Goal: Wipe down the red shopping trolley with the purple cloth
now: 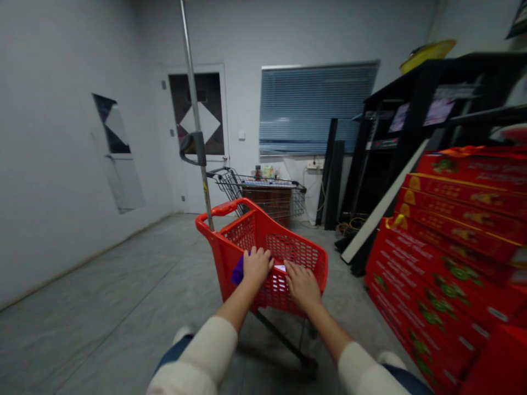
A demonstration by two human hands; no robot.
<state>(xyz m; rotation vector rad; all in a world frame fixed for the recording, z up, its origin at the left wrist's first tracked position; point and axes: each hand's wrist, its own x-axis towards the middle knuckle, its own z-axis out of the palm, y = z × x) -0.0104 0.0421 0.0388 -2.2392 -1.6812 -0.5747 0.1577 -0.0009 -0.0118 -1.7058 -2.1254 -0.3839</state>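
Note:
A red plastic shopping cart (296, 247) stands side-on in front of me, its side walls full of small openings. On its near rim, my left hand (257, 266) is closed on a bunched purple cloth (237, 271), which sticks out on the hand's left side. My right hand (303, 284) curls its fingers over the same rim, a little to the right. A small whitish patch (280, 268) shows between the two hands at the rim; I cannot tell what it is. A metal pole with a grey grip (198, 148) rises beside the cart's handle.
Stacked red cartons (444, 280) stand close on the right. Behind them are a black shelf (411, 88) and a leaning white board (381, 206). A wire shopping cart (298, 197) and a brown box (267, 202) are behind the red cart. The door (197, 120) is at the back.

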